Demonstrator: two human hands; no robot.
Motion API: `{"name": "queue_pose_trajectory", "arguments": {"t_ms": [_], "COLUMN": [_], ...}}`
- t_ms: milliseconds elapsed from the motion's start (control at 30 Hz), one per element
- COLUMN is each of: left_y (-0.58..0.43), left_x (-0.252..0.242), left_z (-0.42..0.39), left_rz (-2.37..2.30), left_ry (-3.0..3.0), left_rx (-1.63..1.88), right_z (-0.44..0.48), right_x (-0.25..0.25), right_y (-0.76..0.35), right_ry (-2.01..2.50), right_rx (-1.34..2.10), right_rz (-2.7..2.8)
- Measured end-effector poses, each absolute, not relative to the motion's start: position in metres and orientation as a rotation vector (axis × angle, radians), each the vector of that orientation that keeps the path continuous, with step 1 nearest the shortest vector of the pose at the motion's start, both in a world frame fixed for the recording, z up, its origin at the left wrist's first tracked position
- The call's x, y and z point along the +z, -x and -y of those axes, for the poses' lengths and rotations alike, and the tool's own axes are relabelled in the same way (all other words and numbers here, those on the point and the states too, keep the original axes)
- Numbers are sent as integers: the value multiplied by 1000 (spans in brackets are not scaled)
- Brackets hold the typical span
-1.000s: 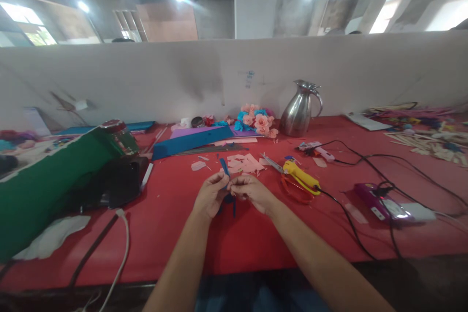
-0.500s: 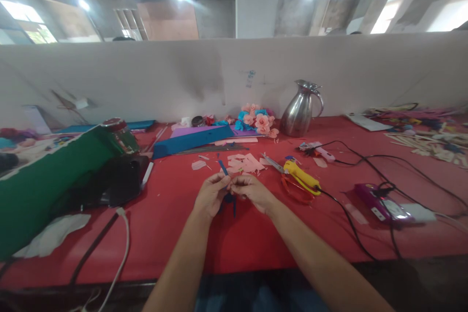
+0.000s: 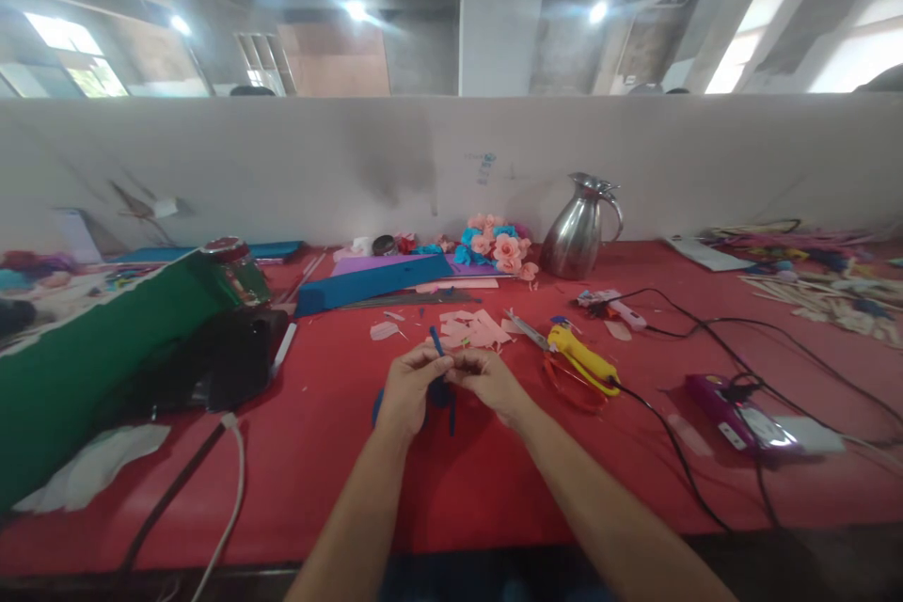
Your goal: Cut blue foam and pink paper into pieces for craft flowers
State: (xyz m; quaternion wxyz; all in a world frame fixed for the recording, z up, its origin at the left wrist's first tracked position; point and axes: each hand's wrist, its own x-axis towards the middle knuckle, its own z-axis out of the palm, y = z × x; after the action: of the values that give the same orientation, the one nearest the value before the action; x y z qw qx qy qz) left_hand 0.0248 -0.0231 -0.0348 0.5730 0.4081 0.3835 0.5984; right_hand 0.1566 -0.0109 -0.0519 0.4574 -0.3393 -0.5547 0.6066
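A narrow dark blue strip (image 3: 436, 340) stands up from between the fingers of my left hand (image 3: 411, 386), which is closed on it. My right hand (image 3: 492, 382) meets the left at the fingertips, its fingers pinched at the strip; what exactly they grip is too small to tell. Below the fingers more dark blue material (image 3: 442, 394) hangs down, with a thin tail. Another dark blue piece (image 3: 378, 408) shows on the left side of my left hand. Pink paper scraps (image 3: 480, 329) lie just beyond my hands.
Scissors (image 3: 529, 330) and a yellow corded tool (image 3: 584, 361) lie to the right, near a purple power strip (image 3: 726, 414) with cables. Behind are a metal jug (image 3: 578, 230), paper flowers (image 3: 506, 251) and a blue sheet (image 3: 373, 286). A green panel (image 3: 105, 339) stands left.
The view has tilted up slightly, so the table sits lower in the picture. The blue strip's upper end now stands less far above my fingers, and the blue piece left of my left hand has come into view.
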Motion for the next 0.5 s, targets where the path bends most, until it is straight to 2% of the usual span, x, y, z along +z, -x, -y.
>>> {"name": "queue_pose_trajectory", "arguments": {"t_ms": [500], "left_y": [-25], "left_x": [-39], "left_z": [24], "left_rz": [-940], "left_ry": [-1104], "left_rx": [1451], "right_z": [8], "right_x": [-56], "right_y": [-156], "right_ry": [893], "right_rx": [1276], "right_rz": [1440]}}
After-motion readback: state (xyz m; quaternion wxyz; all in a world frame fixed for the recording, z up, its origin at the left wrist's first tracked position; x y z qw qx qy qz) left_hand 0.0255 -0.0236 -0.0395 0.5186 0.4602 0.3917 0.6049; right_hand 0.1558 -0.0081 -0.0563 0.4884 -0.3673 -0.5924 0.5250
